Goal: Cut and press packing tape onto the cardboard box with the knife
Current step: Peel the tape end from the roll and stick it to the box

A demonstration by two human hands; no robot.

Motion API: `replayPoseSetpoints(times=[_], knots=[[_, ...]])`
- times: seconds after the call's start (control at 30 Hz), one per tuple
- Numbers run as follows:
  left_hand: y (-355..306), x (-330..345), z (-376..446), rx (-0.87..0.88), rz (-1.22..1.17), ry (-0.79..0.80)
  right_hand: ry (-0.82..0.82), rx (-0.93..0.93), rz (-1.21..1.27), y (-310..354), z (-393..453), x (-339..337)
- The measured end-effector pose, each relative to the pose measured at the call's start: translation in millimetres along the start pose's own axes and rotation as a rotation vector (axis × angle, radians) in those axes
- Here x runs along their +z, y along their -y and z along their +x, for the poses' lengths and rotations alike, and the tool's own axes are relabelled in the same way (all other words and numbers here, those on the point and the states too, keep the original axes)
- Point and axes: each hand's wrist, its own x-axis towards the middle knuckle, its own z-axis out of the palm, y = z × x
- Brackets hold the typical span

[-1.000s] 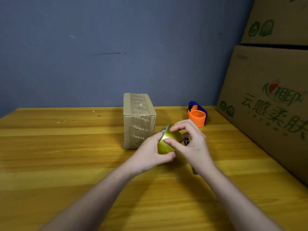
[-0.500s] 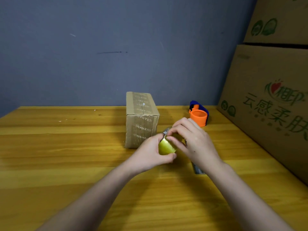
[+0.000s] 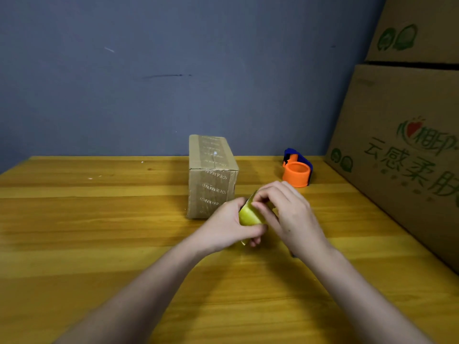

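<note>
The left hand [image 3: 229, 225] is curled around a glossy yellow-green roll of packing tape [image 3: 248, 216], gripping it just in front of the small brown cardboard box [image 3: 211, 177], which stands on the wooden table [image 3: 99, 232] a little past centre, its top and front face already carrying strips of printed tape. The right hand [image 3: 285, 214], at 3 o'clock of the roll, has its fingertips [image 3: 257, 204] bent onto the roll's upper edge, apparently picking at the loose tape end; whether they have actually pinched it I cannot tell.

The step in hand looks like freeing the tape end. It is best done by keeping the roll steady in the left hand and lifting the end with a nail across its full width, so it does not split, then drawing it toward the box.

No knife is clearly visible. At 1 o'clock of the box sits an orange and blue tape dispenser [image 3: 296, 170]. Large printed cardboard cartons [image 3: 402, 150] stand stacked along the table's right edge, and a grey-blue wall [image 3: 173, 70] runs behind.
</note>
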Motion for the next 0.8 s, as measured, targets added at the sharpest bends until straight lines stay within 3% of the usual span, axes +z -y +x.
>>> replayPoseSetpoints(times=[0.3, 0.5, 0.67, 0.8], knots=[[0, -1, -1, -0.044, -0.088, 0.065, 0.055, 0.129, 0.121, -7, 3, -10], [0, -2, -1, -0.015, -0.2, 0.079, 0.073, 0.2, 0.068, -10, 1, -8], [-1, 3, 0, -0.019, -0.226, -0.003, -0.056, 0.116, 0.02, -7, -8, 0], [0, 5, 1, -0.047, -0.233, -0.016, -0.051, 0.018, -0.067, -6, -10, 1]])
